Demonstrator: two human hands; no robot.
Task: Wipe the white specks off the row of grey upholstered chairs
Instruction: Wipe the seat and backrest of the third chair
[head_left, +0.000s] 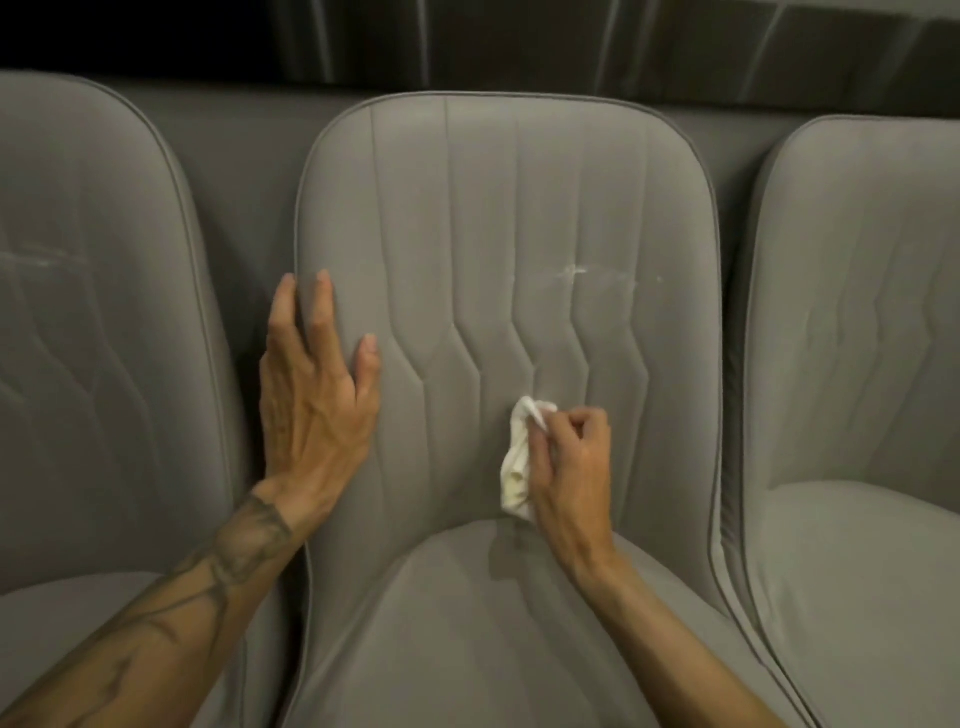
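A grey upholstered chair (498, 218) fills the middle of the view, its quilted backrest facing me. White specks (574, 271) streak the backrest at the right, above my right hand. My right hand (569, 457) grips a crumpled white cloth (519, 457) and holds it against the lower backrest, just above the seat cushion (467, 623). My left hand (317, 379) rests flat with straight fingers on the backrest's left edge.
A second grey chair (93, 312) stands at the left with faint white marks (41, 260) on its backrest. A third grey chair (857, 338) stands at the right. A dark wall or curtain (519, 41) runs behind the row.
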